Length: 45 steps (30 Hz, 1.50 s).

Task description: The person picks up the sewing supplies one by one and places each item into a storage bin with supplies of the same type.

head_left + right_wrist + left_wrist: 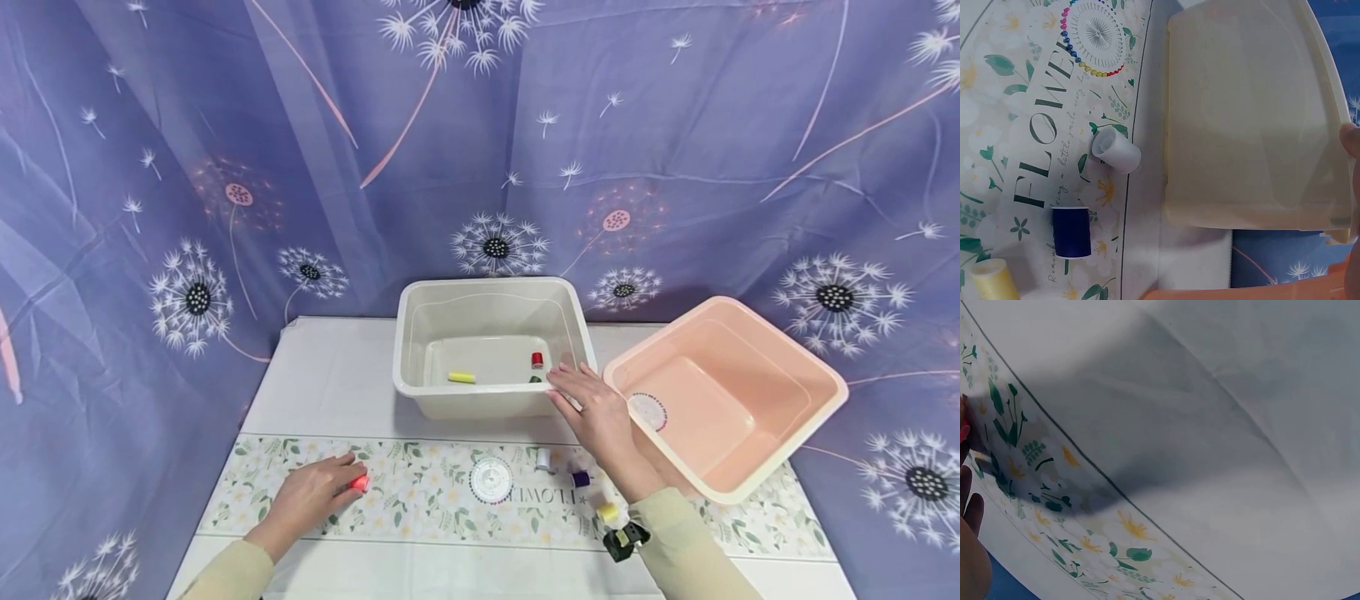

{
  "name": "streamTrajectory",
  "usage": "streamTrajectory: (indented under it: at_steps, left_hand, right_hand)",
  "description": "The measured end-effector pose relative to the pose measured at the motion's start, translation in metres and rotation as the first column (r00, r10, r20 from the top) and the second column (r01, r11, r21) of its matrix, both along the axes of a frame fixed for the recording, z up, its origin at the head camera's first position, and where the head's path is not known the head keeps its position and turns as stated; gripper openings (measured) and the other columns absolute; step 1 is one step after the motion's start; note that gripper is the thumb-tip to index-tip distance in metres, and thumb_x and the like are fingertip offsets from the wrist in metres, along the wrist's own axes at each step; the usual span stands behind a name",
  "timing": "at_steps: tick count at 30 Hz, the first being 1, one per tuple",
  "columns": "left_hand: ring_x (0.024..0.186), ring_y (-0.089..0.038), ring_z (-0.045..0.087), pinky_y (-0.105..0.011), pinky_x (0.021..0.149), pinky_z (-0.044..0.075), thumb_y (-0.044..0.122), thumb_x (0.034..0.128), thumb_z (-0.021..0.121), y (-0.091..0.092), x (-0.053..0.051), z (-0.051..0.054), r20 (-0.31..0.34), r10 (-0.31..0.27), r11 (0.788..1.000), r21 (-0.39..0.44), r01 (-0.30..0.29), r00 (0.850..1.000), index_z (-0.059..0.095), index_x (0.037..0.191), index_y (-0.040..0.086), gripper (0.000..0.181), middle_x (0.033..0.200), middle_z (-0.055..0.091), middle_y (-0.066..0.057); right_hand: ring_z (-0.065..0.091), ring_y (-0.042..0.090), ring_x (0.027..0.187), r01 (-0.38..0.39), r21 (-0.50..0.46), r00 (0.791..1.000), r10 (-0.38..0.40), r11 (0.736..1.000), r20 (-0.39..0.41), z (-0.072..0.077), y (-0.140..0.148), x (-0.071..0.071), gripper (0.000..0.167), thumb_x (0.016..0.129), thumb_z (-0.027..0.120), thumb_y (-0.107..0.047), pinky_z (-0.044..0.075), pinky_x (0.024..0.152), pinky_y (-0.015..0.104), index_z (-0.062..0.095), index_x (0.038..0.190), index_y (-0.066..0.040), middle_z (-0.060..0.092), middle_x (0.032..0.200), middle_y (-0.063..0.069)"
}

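My left hand [311, 496] is low over the floral strip, its thumb and fingers pinching a red spool of thread [360, 482]. Only the edge of that hand shows in the left wrist view. My right hand [596, 408] reaches to the near right rim of the beige basin [420, 388], its fingers lying loosely over the edge. Inside the basin are a yellow spool [461, 377], a red spool [537, 360] and a dark green spool [535, 379], partly hidden by the rim near my right fingertips.
A white spool [1116, 150], a dark purple spool [1071, 232] and a yellow spool [994, 279] are on the cloth below my right arm. A pin wheel [491, 480] lies mid-strip. Another wheel [648, 412] is in the tilted pink basin [780, 367]. A black object [626, 541] sits by my right sleeve.
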State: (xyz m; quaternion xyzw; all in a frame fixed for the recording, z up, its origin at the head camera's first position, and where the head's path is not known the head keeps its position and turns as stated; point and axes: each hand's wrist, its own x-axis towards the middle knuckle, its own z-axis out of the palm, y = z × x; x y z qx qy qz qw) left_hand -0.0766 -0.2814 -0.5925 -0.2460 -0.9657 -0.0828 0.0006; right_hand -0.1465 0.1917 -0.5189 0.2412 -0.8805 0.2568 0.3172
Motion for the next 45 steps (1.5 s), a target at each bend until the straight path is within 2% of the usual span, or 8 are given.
streamTrajectory:
  at_steps: [4, 10, 17, 25, 33, 37, 40, 45]
  left_hand:
    - [0.115, -0.036, 0.075, -0.053, 0.087, 0.066, 0.033, 0.0881, 0.088, 0.002, -0.001, 0.005, -0.021, 0.007, 1.0, 0.023, -0.006, 1.0, 0.081, 0.121, 0.019, 0.036, 0.13, 0.076, -0.015]
    - [0.109, -0.033, 0.077, -0.05, 0.086, 0.066, 0.034, 0.0837, 0.092, 0.006, -0.01, 0.012, -0.154, -0.032, 0.997, 0.059, 0.041, 0.988, 0.083, 0.116, 0.017, 0.037, 0.123, 0.078, -0.014]
    - [0.109, -0.032, 0.077, -0.05, 0.087, 0.066, 0.035, 0.0831, 0.092, 0.01, -0.019, 0.025, -0.192, -0.051, 0.996, 0.065, 0.065, 0.98, 0.083, 0.118, 0.016, 0.04, 0.125, 0.078, -0.013]
    - [0.106, -0.033, 0.078, -0.049, 0.082, 0.067, 0.027, 0.0794, 0.094, 0.011, -0.031, 0.049, -0.293, -0.114, 0.987, 0.079, 0.142, 0.949, 0.083, 0.119, 0.012, 0.044, 0.122, 0.079, -0.014]
    - [0.106, -0.035, 0.078, -0.051, 0.079, 0.067, 0.027, 0.0798, 0.094, 0.01, -0.048, 0.075, -0.35, -0.111, 0.982, 0.103, 0.156, 0.93, 0.082, 0.12, 0.01, 0.045, 0.122, 0.078, -0.016]
    - [0.105, -0.035, 0.078, -0.052, 0.08, 0.066, 0.053, 0.1036, 0.064, 0.012, -0.058, 0.087, -0.402, -0.119, 0.972, 0.141, 0.19, 0.908, 0.082, 0.119, 0.008, 0.051, 0.119, 0.079, -0.015]
    - [0.104, -0.035, 0.079, -0.053, 0.082, 0.066, 0.064, 0.107, 0.033, 0.014, -0.064, 0.098, -0.444, -0.124, 0.965, 0.156, 0.212, 0.888, 0.083, 0.118, 0.007, 0.077, 0.116, 0.08, -0.015]
    - [0.104, -0.034, 0.079, -0.054, 0.088, 0.065, 0.063, 0.107, 0.036, 0.018, -0.074, 0.119, -0.47, -0.135, 0.957, 0.166, 0.238, 0.872, 0.082, 0.119, 0.006, 0.075, 0.115, 0.08, -0.015]
  right_hand:
    - [0.078, 0.032, 0.108, 0.0, -0.001, 1.0, 0.0, 1.0, 0.003, 0.001, 0.0, 0.0, 0.032, 0.082, 0.091, -0.009, 0.057, 0.107, 0.056, 0.083, 0.112, -0.001, 0.081, 0.111, 0.013]
    - [0.078, 0.033, 0.108, -0.003, -0.006, 1.0, 0.003, 1.0, 0.003, 0.002, 0.0, 0.0, 0.031, 0.082, 0.091, -0.008, 0.056, 0.107, 0.057, 0.083, 0.111, -0.001, 0.081, 0.111, 0.013]
    - [0.078, 0.033, 0.107, -0.008, -0.01, 1.0, 0.008, 1.0, -0.004, 0.0, 0.0, 0.0, 0.032, 0.081, 0.091, -0.008, 0.057, 0.107, 0.058, 0.083, 0.111, -0.001, 0.081, 0.111, 0.013]
    - [0.078, 0.033, 0.107, -0.009, -0.014, 1.0, 0.009, 1.0, -0.007, -0.001, 0.0, 0.0, 0.032, 0.082, 0.091, -0.009, 0.056, 0.107, 0.057, 0.083, 0.111, -0.001, 0.081, 0.111, 0.013]
    - [0.078, 0.032, 0.109, -0.005, -0.003, 1.0, 0.005, 1.0, 0.0, -0.001, 0.001, 0.0, 0.031, 0.083, 0.09, -0.011, 0.056, 0.108, 0.056, 0.083, 0.112, -0.002, 0.081, 0.113, 0.012]
    - [0.078, 0.033, 0.108, -0.006, -0.009, 1.0, 0.006, 1.0, 0.0, -0.001, 0.001, 0.0, 0.032, 0.082, 0.091, -0.009, 0.056, 0.107, 0.057, 0.083, 0.112, -0.002, 0.081, 0.112, 0.013]
    - [0.078, 0.033, 0.109, -0.006, -0.01, 1.0, 0.006, 1.0, 0.004, -0.001, 0.0, 0.0, 0.032, 0.081, 0.091, -0.008, 0.056, 0.107, 0.058, 0.083, 0.112, -0.002, 0.081, 0.112, 0.013]
    - [0.078, 0.033, 0.108, -0.004, -0.011, 1.0, 0.004, 1.0, 0.001, 0.0, 0.0, -0.001, 0.032, 0.081, 0.091, -0.008, 0.056, 0.107, 0.058, 0.083, 0.111, -0.001, 0.081, 0.111, 0.013]
